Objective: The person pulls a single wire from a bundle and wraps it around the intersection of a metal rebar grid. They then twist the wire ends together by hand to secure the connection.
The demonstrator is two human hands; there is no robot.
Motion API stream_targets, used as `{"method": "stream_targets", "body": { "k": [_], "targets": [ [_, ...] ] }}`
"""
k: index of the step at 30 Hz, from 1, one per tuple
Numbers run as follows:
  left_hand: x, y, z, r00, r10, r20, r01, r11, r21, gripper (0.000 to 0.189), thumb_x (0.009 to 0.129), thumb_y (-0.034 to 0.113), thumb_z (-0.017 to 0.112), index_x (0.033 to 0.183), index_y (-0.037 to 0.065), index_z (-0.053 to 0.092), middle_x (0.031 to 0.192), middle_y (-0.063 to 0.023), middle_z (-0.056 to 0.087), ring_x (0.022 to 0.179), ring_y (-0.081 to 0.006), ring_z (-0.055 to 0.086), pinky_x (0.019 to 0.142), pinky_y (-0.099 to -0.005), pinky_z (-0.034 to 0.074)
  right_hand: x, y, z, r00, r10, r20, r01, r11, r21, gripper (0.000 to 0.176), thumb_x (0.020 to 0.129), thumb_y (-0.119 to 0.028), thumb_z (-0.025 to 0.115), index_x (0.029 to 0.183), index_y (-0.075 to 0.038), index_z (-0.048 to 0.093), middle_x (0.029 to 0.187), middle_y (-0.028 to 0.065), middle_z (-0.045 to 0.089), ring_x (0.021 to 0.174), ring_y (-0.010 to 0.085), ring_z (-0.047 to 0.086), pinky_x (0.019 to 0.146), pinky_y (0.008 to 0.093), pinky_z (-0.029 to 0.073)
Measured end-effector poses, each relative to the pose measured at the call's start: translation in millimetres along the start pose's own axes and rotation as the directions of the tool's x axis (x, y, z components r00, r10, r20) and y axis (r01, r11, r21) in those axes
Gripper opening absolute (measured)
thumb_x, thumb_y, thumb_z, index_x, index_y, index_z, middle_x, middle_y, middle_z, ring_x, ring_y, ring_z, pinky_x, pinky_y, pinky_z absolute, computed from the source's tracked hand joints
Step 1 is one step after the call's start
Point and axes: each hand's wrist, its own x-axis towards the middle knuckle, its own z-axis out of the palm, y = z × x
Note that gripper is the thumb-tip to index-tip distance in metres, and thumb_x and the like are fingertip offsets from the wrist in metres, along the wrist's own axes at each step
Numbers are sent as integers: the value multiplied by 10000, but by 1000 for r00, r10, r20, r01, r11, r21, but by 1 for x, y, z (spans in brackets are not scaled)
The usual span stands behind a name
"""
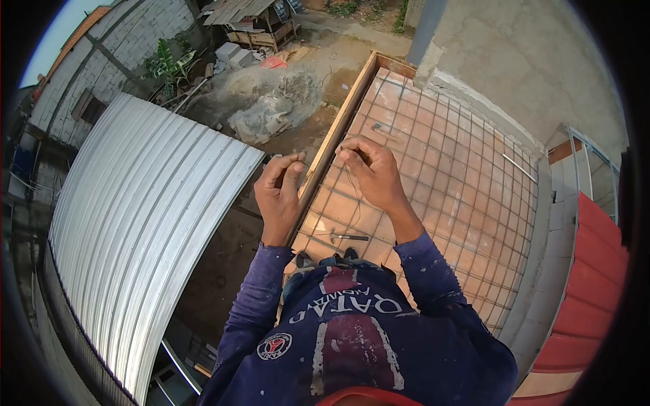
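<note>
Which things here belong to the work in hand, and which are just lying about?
Seemingly in the work:
- left hand, right hand
- thin wire below the right
- bar grid
- probably the dark-handled tool

Seemingly just about:
- grey blocks
- red sheet

Deck of reddish-brown panels [414,177], edged on one side by an upright wooden board [322,157]. A grid of thin bars [424,161] covers it. Over the grid lie a hammer [351,237], near two dark shoes [351,254], and, at the far side, a pale rod [520,168].
</note>
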Motion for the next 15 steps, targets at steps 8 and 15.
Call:
{"method": "stream_targets", "body": {
  "k": [8, 15],
  "targets": [
    [-20, 20, 28, 993, -117, -8, 104, 912, -397, 57, 974, 16, 668, 1019, -17, 660, 888, -7, 655, 758, -34, 562, 653, -202, 450, -10, -23, 26, 998, 39, 47, -47, 982, 182, 215, 1001, -189, 664, 1028, 23, 689, 868, 51, 682, 654, 65, 578, 578, 239, 461],
    [-29, 17, 27, 954, -280, 108, 282, 718, -636, 93, 969, 85, 701, 980, 17, 637, 851, -7, 648, 732, -41, 547, 618, -211, 422, -5, -7, 32, 991, -73, 112, 40, 961, 273, 165, 992, -114, 665, 1024, 46, 688, 903, 59, 658, 659, 84, 614, 559, 229, 491]
  ]
}}
